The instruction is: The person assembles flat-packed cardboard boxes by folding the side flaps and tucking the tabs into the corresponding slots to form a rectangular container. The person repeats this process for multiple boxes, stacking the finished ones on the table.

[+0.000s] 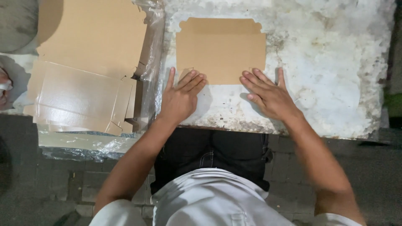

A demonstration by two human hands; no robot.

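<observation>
A flat brown cardboard box blank (220,48) lies on the worn white table (331,62) in front of me. My left hand (181,97) rests palm down at the blank's near left corner, fingertips pressing on its edge. At the near right edge sits my right hand (268,95), flat with fingers spread, its fingertips touching the cardboard. Neither hand grips anything.
A stack of unfolded brown cardboard blanks (83,71) lies to the left on clear plastic wrap (148,54). The table's near edge runs just above my dark trousers (222,150). Grey paving (50,184) lies below.
</observation>
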